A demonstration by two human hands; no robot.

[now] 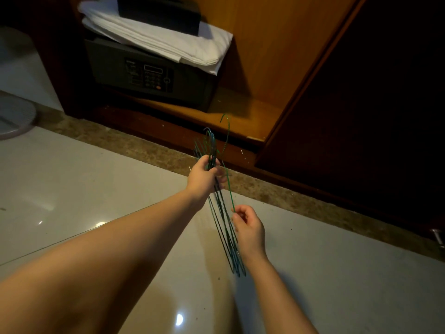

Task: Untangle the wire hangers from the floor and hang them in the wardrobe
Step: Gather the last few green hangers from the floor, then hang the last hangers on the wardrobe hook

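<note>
A bundle of several green wire hangers (222,227) hangs edge-on above the tiled floor, in front of the open wardrobe (262,68). My left hand (204,177) grips the bundle just below its hooks, which stick up above the fist. My right hand (249,227) is lower and to the right, pinching the wire of one green hanger (227,179) that stands a little apart from the rest, its hook raised higher than the others. The hangers' lower ends reach down past my right wrist.
Inside the wardrobe's bottom shelf sits a dark safe with a keypad (149,73), folded white linen (156,37) and a black box (160,13) on top. A dark wooden door (373,104) stands at the right. A brown stone threshold (144,150) borders the glossy floor (72,189).
</note>
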